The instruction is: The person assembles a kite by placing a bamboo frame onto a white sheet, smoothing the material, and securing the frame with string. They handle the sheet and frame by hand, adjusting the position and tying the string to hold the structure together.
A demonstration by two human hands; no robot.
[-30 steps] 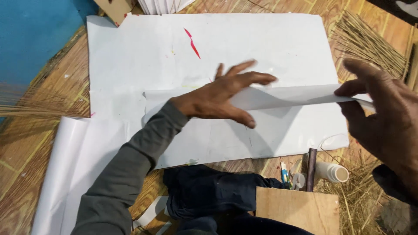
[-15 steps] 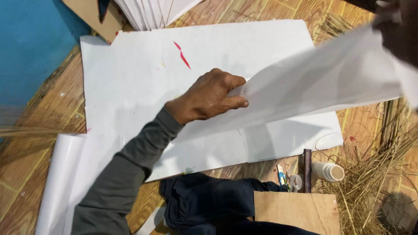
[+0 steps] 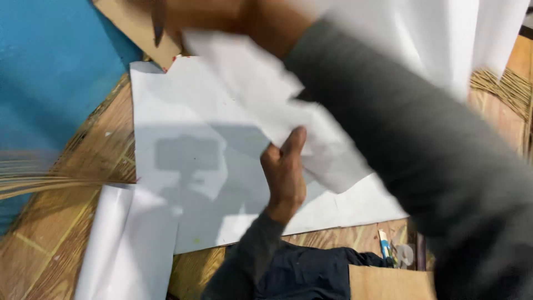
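The big white sheet (image 3: 183,183) lies flat on the woven mat (image 3: 105,133). My right sleeve (image 3: 422,150) sweeps across at two o'clock. The loose paper (image 3: 277,105) hangs above centre, my left hand (image 3: 284,172) closed on its lower edge. My right hand (image 3: 222,16), at twelve o'clock, is blurred; probably gripping, I cannot tell.

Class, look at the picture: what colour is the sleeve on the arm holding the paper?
Dark grey sleeve, clearest in the head view, on the left hand gripping the white paper sheet.

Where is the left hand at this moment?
In the head view, the left hand is at centre, gripping the lifted white paper sheet above the large white sheet.
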